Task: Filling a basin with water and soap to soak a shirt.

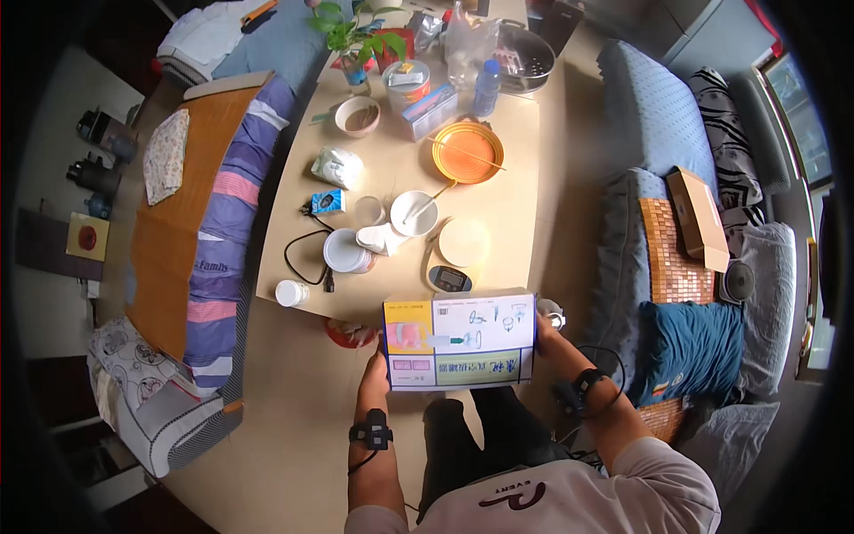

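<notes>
A flat cardboard box (458, 343), white with yellow, green and blue printed areas, is held level in front of me at the table's near edge. My left hand (377, 360) grips its left side and my right hand (546, 331) its right side. Most of my fingers are hidden behind the box. Just beyond it on the table stands a kitchen scale (451, 278) with a round cream plate. A white lidded tub (349, 251), a white bowl (414, 214) with a spoon and a small white jar (291, 293) are close by.
Farther along the wooden table (516, 196) are an orange plate (468, 153) with chopsticks, a blue bottle (487, 87), a steel pan (525, 58) and a potted plant (351, 44). A black cable (294, 258) lies at left. Benches flank the table; a red stool (347, 334) sits beneath.
</notes>
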Demonstrator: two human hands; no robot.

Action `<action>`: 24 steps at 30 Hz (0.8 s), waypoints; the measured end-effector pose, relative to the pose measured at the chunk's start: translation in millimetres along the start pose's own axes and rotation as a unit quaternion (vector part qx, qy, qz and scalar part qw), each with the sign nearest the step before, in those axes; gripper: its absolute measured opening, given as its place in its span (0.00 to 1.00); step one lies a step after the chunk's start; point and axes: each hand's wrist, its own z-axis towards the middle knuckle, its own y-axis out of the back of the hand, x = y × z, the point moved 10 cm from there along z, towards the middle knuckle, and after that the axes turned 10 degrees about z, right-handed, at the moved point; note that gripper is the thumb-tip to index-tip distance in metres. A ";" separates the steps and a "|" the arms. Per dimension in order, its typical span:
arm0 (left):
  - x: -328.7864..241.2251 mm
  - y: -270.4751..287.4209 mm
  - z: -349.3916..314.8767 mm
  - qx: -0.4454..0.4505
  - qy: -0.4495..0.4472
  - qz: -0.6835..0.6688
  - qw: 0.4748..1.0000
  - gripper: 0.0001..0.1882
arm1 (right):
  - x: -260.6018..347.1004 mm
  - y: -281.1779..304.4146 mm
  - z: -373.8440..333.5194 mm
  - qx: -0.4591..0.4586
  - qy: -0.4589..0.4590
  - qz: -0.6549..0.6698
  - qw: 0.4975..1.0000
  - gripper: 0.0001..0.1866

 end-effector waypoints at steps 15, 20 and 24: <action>35.5 -21.9 -15.9 0.106 -0.078 -0.123 0.984 0.28 | 25.8 -55.0 -15.2 0.098 -0.039 -0.008 0.994 0.26; 32.1 -13.8 -81.3 0.082 -0.130 -0.178 0.972 0.29 | 53.7 -99.3 -72.7 0.139 -0.029 -0.084 0.986 0.26; 23.1 -6.0 -138.3 0.085 -0.191 -0.208 0.956 0.29 | 66.8 -147.1 -125.3 0.187 -0.006 -0.144 0.972 0.26</action>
